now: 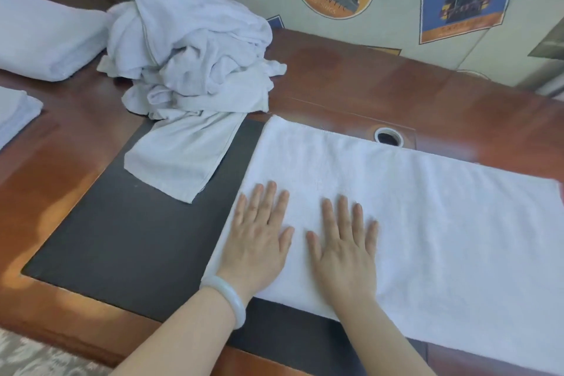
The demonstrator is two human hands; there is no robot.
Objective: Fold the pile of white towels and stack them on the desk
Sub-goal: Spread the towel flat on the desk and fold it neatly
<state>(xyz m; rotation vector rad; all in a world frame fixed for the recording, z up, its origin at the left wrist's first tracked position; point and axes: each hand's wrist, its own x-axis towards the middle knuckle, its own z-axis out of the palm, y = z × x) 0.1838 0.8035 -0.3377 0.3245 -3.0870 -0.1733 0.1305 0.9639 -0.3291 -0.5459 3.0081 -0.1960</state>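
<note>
Pressing down with straight, spread fingers (270, 198), I have my left hand (259, 241) and right hand (345, 247) lying side by side, gripping nothing, on the left end of the flat white towel (442, 217). It stretches away right of my fingertips over the dark pad (137, 238) and wooden desk (396, 85). Beyond my left fingertips sits the crumpled pile (195, 55), with folded towels (42, 36) farther left.

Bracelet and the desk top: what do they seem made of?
Bracelet: pale, smooth, faintly translucent with soft sheen, probably jade or glass. Desk top: reddish-brown wood or veneer, glossy lacquer, judging by light reflections; its dark inset looks matte, perhaps leather or vinyl.
</note>
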